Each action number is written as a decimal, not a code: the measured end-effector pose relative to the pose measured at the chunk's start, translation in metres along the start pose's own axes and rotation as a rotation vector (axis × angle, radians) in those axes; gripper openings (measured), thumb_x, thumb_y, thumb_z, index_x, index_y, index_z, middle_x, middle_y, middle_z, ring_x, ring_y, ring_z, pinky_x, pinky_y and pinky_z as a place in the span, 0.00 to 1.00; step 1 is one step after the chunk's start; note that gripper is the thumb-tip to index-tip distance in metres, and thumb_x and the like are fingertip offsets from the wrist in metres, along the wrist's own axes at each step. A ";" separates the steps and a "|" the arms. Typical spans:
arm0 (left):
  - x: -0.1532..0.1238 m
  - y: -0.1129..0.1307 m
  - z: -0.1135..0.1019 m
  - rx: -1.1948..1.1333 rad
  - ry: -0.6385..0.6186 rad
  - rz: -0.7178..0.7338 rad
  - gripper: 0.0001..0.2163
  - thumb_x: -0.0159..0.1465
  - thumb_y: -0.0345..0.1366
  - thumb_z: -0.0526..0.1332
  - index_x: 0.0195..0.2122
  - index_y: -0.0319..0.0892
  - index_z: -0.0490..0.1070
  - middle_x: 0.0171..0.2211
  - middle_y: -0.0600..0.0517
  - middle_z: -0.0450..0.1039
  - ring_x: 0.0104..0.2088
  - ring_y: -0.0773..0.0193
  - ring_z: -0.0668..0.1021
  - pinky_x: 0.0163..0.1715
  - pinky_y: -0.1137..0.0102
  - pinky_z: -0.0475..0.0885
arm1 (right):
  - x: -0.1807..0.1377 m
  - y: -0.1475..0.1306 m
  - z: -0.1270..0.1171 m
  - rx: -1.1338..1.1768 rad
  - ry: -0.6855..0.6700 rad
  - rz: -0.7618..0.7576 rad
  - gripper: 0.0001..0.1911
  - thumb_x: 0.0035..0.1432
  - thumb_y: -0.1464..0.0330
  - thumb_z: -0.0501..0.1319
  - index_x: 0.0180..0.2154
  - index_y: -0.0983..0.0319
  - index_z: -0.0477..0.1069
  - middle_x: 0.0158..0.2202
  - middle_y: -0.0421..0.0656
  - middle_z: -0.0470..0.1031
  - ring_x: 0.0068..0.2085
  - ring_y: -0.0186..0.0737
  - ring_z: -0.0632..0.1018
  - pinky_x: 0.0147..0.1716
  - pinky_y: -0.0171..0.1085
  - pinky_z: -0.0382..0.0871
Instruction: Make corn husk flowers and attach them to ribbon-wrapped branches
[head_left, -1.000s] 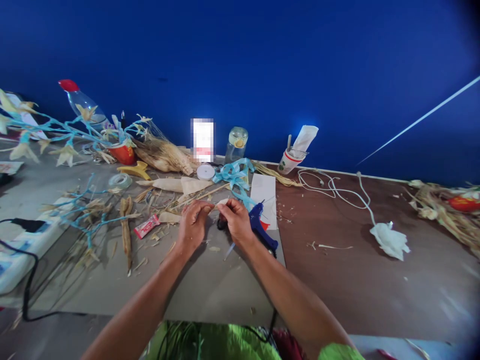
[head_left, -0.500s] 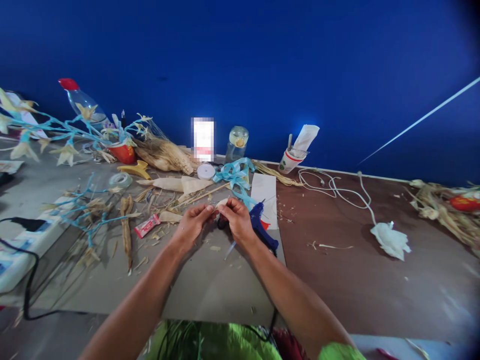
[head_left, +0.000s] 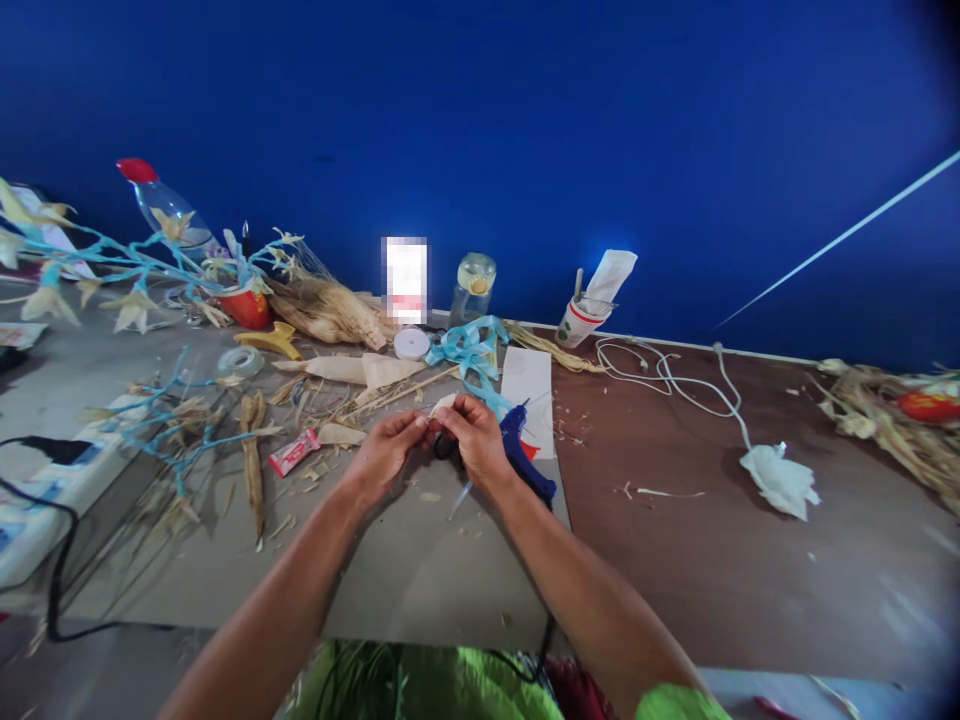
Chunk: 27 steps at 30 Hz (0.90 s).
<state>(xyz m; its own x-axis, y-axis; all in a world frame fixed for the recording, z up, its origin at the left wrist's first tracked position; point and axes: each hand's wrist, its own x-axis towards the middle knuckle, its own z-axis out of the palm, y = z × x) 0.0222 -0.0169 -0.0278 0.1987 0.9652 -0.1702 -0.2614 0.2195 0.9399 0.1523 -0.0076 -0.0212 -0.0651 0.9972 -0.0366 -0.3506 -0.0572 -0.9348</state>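
Note:
My left hand and my right hand meet over the grey mat, fingertips pinched together on a small pale piece of corn husk. Both hands are closed on it. A blue glue gun lies just right of my right hand, partly under it. A tangle of light blue ribbon sits just beyond my fingers. Loose husk strips and stalks are scattered to the left of my hands.
Along the blue wall stand a glass jar, a paper cup and a red pot with husk-flower branches. A white cable runs to crumpled white tissue. A power strip lies at left.
My left hand has shifted slightly right and closer to my right hand; the fingertips now pinch the husk piece more tightly together. Everything else is still.

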 end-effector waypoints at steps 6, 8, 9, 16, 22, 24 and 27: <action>0.001 -0.001 -0.003 -0.003 0.010 -0.009 0.10 0.52 0.41 0.66 0.27 0.38 0.75 0.23 0.53 0.70 0.24 0.70 0.68 0.27 0.73 0.61 | 0.003 0.003 -0.002 0.077 0.037 0.050 0.14 0.45 0.58 0.65 0.22 0.62 0.67 0.17 0.34 0.64 0.18 0.27 0.62 0.20 0.31 0.54; 0.000 -0.001 -0.002 -0.004 -0.015 -0.003 0.10 0.53 0.40 0.66 0.27 0.38 0.75 0.24 0.52 0.70 0.24 0.70 0.68 0.28 0.73 0.62 | 0.003 0.003 -0.002 0.114 0.042 0.066 0.15 0.44 0.59 0.66 0.21 0.62 0.67 0.17 0.34 0.65 0.18 0.27 0.62 0.19 0.31 0.54; 0.000 0.000 -0.002 -0.010 -0.030 0.000 0.10 0.53 0.40 0.66 0.27 0.38 0.75 0.24 0.52 0.70 0.25 0.70 0.68 0.28 0.73 0.62 | 0.003 0.002 -0.001 0.141 0.041 0.076 0.15 0.44 0.59 0.66 0.21 0.62 0.66 0.17 0.34 0.65 0.18 0.27 0.62 0.19 0.31 0.54; -0.003 0.004 0.003 -0.043 -0.061 -0.021 0.10 0.52 0.40 0.68 0.30 0.37 0.75 0.28 0.50 0.72 0.28 0.68 0.70 0.32 0.73 0.64 | 0.003 -0.004 0.000 0.326 0.010 0.223 0.14 0.42 0.63 0.67 0.19 0.62 0.64 0.16 0.35 0.67 0.18 0.28 0.65 0.19 0.30 0.57; 0.000 -0.003 -0.001 -0.059 -0.084 -0.017 0.09 0.54 0.38 0.67 0.31 0.38 0.75 0.29 0.51 0.72 0.29 0.69 0.70 0.33 0.73 0.65 | 0.006 -0.001 -0.003 0.387 0.006 0.265 0.12 0.44 0.66 0.65 0.19 0.62 0.64 0.16 0.35 0.66 0.19 0.29 0.67 0.20 0.30 0.60; 0.000 -0.004 -0.002 -0.060 -0.088 -0.015 0.09 0.53 0.38 0.67 0.32 0.38 0.75 0.28 0.51 0.72 0.28 0.69 0.70 0.32 0.73 0.65 | 0.007 0.000 -0.004 0.410 0.024 0.272 0.10 0.44 0.67 0.64 0.19 0.62 0.64 0.16 0.34 0.65 0.19 0.29 0.67 0.20 0.30 0.60; 0.000 -0.003 -0.001 -0.070 -0.074 -0.030 0.09 0.53 0.38 0.67 0.32 0.38 0.75 0.27 0.51 0.72 0.27 0.70 0.70 0.29 0.74 0.65 | 0.009 0.000 -0.008 0.463 0.077 0.295 0.08 0.44 0.68 0.62 0.20 0.62 0.63 0.17 0.33 0.65 0.17 0.27 0.64 0.20 0.30 0.61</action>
<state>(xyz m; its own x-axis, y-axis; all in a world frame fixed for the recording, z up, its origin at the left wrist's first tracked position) 0.0218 -0.0178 -0.0310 0.2755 0.9456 -0.1730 -0.3196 0.2598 0.9112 0.1588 0.0021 -0.0246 -0.1599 0.9353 -0.3156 -0.7029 -0.3324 -0.6289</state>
